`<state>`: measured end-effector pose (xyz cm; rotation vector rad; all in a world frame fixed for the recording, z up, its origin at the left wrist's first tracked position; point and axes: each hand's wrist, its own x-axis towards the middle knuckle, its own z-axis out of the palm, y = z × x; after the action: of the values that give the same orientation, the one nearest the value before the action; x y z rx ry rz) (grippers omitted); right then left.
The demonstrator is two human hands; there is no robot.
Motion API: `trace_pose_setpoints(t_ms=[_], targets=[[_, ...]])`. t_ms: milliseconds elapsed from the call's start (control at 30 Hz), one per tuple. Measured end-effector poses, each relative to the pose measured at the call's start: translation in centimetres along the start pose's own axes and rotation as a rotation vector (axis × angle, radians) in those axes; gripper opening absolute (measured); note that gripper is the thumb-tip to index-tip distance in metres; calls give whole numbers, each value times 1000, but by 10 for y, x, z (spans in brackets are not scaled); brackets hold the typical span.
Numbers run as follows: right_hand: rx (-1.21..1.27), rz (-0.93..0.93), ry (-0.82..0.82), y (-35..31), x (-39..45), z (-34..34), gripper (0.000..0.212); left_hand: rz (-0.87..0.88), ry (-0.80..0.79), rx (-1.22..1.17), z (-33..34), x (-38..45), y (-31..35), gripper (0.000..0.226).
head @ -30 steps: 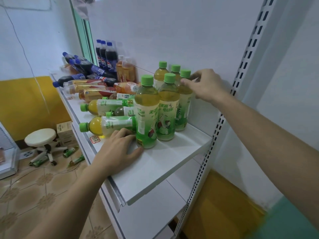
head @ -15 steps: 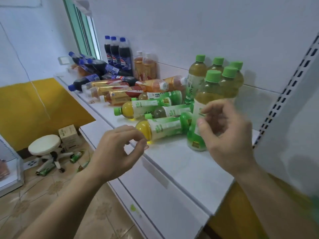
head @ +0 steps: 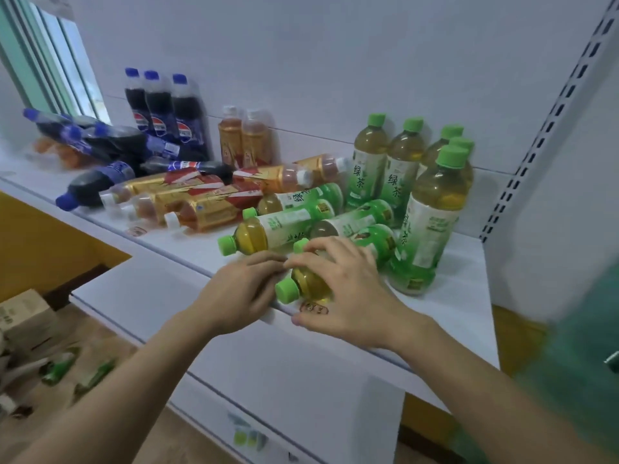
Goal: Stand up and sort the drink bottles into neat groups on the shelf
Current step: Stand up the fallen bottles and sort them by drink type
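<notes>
A green tea bottle (head: 303, 285) with a green cap lies at the front edge of the white shelf (head: 174, 246). My right hand (head: 348, 293) lies over its body with the fingers curled round it. My left hand (head: 241, 289) is at its neck, fingers bent onto the shoulder beside the cap. Behind it lie three more green tea bottles (head: 281, 229). Several green tea bottles (head: 432, 209) stand upright at the right.
Amber tea bottles (head: 207, 202) lie mid-shelf, and two amber bottles (head: 244, 139) stand at the back wall. Three cola bottles (head: 160, 108) stand at the back left, with other cola bottles (head: 110, 142) lying there. A slotted upright (head: 549, 122) bounds the right side. A lower shelf (head: 294, 363) juts out below.
Both hands were raised and empty half a second ago. They have come down onto the front lying green tea bottle. My view has moved closer and to the right.
</notes>
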<state>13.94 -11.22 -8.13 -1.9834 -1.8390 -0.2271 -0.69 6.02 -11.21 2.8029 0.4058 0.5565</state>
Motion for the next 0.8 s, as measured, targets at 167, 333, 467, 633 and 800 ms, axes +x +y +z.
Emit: trace_pose_setpoints(t_ms=[167,333,467,633,800], targets=[[-131,61,85,-6,3,19,48,126,-73,99,3,4,-17,58],[-141,66,160,-14,5,10,39,343,-195,155,-5,16,-43,56],[37,185,315,-20,25,-29,36,486,-220,225,-5,15,-63,69],[-29,427,357,-20,73,-80,34,567,-161,274,-5,13,-64,77],[-256,716,188,-2,123,-100,34,594,-148,229,-1,15,-68,80]])
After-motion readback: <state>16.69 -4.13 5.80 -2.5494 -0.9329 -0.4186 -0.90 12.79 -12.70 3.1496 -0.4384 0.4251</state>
